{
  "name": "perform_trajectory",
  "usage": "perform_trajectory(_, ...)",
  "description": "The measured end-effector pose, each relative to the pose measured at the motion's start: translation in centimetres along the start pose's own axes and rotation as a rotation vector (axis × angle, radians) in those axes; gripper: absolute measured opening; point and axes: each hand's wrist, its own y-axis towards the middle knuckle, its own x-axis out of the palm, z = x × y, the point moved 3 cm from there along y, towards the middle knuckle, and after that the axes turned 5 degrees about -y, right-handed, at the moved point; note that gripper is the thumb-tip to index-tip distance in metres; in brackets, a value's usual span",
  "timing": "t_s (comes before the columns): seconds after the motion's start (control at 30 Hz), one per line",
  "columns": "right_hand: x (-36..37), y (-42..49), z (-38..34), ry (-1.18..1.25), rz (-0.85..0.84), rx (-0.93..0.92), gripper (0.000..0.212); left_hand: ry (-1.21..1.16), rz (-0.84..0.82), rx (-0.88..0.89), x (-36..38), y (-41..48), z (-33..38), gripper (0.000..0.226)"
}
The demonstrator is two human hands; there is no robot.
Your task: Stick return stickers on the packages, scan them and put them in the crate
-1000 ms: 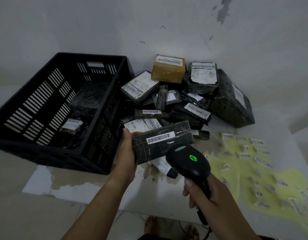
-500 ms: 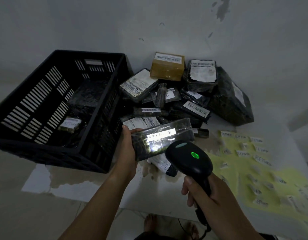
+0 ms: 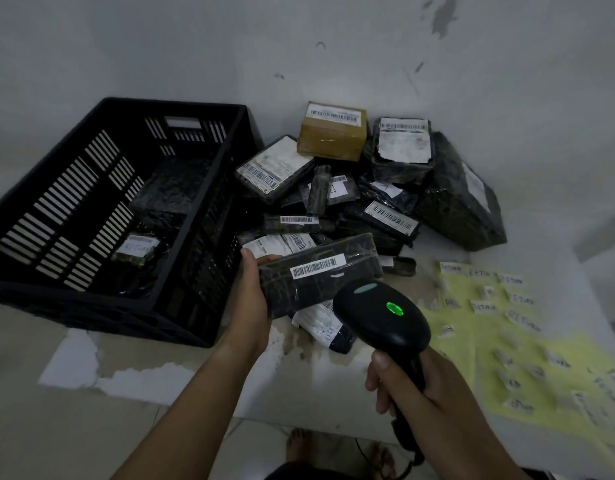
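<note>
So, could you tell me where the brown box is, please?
In the head view, the brown box sits at the pile's back against the wall, right of the black crate.

A flat black plastic-wrapped package [image 3: 319,282] with a white barcode label is gripped at its left end by the left hand [image 3: 250,306]. A black handheld barcode scanner [image 3: 382,313], green light lit, is held by its handle in the right hand [image 3: 413,393], just beside the package. A small RETURN-labelled parcel [image 3: 136,249] is seen inside the black slotted plastic crate [image 3: 74,202] at the left. A yellow sheet of handwritten return stickers [image 3: 472,327] is laid at the right.
</note>
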Motion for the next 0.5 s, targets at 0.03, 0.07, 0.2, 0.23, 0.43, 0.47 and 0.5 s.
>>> perform_trajectory(0.03,0.0,0.1,0.0,-0.006,-0.006,-0.001,0.041,-0.001,0.002,0.002,0.0,0.1,0.0,0.070)
perform_trajectory(0.07,0.0,0.1,0.0,-0.006,-0.013,0.002,0.043,0.002,0.002,0.000,0.0,0.2,0.0,0.069)
perform_trajectory(0.2,0.0,0.3,0.0,-0.034,-0.022,-0.005,0.049,0.003,0.004,-0.010,0.1,0.5,0.1,0.071)
perform_trajectory(0.23,0.0,0.4,-0.1,-0.034,-0.026,-0.006,0.048,0.001,-0.001,-0.016,0.2,0.5,0.1,0.072)
perform_trajectory(0.43,0.1,3.7,3.8,0.095,0.065,0.155,0.022,-0.062,0.005,-0.054,0.2,0.7,-0.1,0.082)
perform_trajectory(0.47,0.1,4.9,5.1,0.103,0.077,0.188,0.016,-0.105,0.021,-0.074,0.1,0.7,-0.1,0.084)
perform_trajectory(0.5,0.1,6.0,6.5,0.099,0.081,0.223,0.018,-0.145,0.034,-0.096,0.1,0.8,-0.1,0.085)
